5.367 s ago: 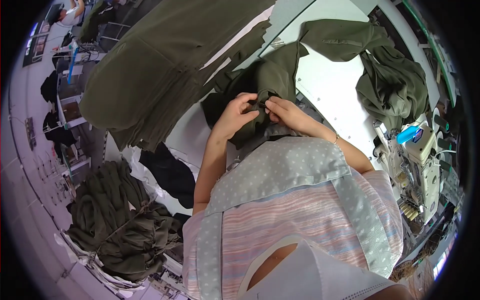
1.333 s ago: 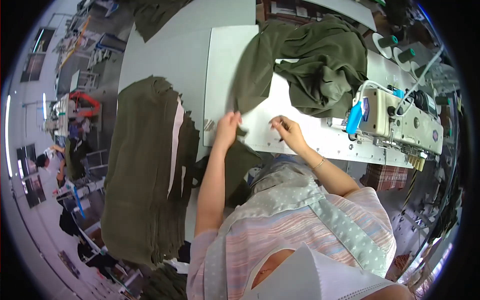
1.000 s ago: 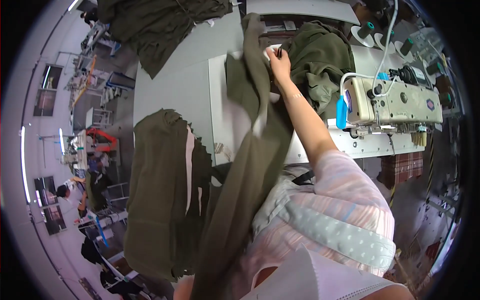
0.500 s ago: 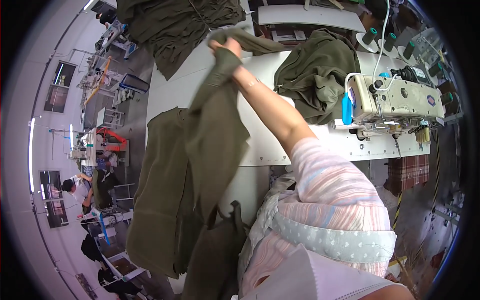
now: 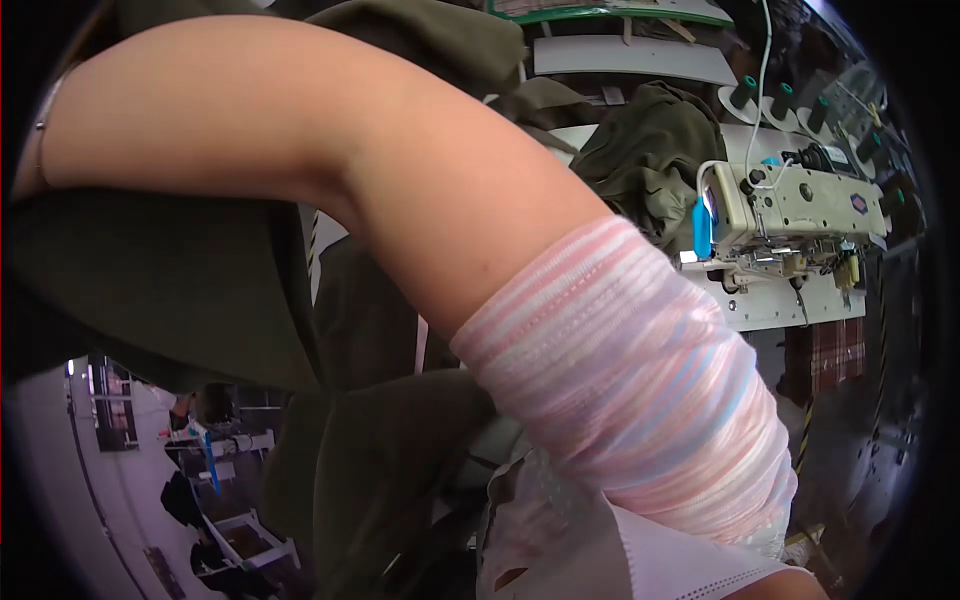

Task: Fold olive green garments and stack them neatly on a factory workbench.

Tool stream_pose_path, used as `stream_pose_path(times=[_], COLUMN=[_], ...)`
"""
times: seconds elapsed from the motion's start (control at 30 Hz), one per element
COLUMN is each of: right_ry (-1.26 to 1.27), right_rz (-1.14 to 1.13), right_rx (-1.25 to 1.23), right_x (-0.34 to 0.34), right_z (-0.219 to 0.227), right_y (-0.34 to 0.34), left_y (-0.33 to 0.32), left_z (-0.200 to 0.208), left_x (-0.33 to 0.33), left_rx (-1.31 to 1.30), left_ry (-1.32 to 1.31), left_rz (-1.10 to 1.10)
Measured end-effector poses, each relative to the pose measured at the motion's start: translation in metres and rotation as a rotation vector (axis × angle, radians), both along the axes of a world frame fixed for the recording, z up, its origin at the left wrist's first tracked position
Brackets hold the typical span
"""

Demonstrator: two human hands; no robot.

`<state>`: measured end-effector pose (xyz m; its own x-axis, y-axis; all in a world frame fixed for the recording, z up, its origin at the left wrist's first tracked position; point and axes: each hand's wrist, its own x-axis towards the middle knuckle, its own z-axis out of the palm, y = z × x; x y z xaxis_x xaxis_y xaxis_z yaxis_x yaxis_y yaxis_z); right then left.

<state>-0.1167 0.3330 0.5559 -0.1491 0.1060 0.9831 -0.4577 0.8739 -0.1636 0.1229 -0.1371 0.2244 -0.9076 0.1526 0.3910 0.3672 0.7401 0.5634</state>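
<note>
My bare right forearm (image 5: 200,110) reaches across to the far left, with a thin bracelet (image 5: 40,127) at the wrist. Only a sliver of my right hand (image 5: 22,178) shows at the left rim; its fingers are out of sight, so what they grip is hidden. A dark olive-green fabric piece (image 5: 170,285) hangs just under that forearm, close to the camera. More olive fabric (image 5: 390,450) drapes lower down, in front of my body. Beyond the arm, another olive piece (image 5: 430,40) shows at the top. My left hand is nowhere in view.
A crumpled olive fabric heap (image 5: 660,150) lies beside a cream industrial sewing machine (image 5: 800,205) at the right. Several dark thread cones (image 5: 783,98) stand behind it. A checked cloth (image 5: 835,350) hangs below the machine table. Other workstations (image 5: 235,455) are at the lower left.
My right arm has swung left and up close to the camera, its hand passing to the left rim. Olive fabric has moved left with it and now covers much of the left side.
</note>
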Motion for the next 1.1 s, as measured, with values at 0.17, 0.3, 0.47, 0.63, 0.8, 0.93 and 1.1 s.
stream_pose_path(times=[0.17,0.3,0.47,0.63,0.8,0.93,1.1], right_ry=[-0.113,-0.051,-1.692,-1.551,-1.726,-1.693,-1.854], right_rz=[0.078,-0.105,-0.082,0.796,1.154,1.135,1.126], right_rx=[0.100,-0.232,-0.167,-0.690,-0.616,-0.591,-0.632], right_x=[-0.017,0.005,0.111,0.214,0.243,0.238,0.239], right_z=[-0.030,-0.261,-0.526,-0.461,-0.443,-0.455,-0.454], right_y=[-0.033,0.058,0.134,-0.052,-0.115,-0.122,-0.129], left_y=[-0.023,0.006,0.108,0.125,0.138,0.138,0.133], left_z=[-0.012,-0.007,-0.049,-0.097,-0.086,-0.085,-0.090], left_x=[0.033,0.071,0.005,-0.006,-0.016,-0.012,-0.006], left_rx=[-0.018,-0.115,0.043,0.322,0.748,0.768,0.744], left_ry=[-0.048,-0.230,-0.402,-0.525,-0.930,-0.965,-1.000], left_rz=[0.247,0.218,-0.033,-0.110,-0.419,-0.475,-0.506])
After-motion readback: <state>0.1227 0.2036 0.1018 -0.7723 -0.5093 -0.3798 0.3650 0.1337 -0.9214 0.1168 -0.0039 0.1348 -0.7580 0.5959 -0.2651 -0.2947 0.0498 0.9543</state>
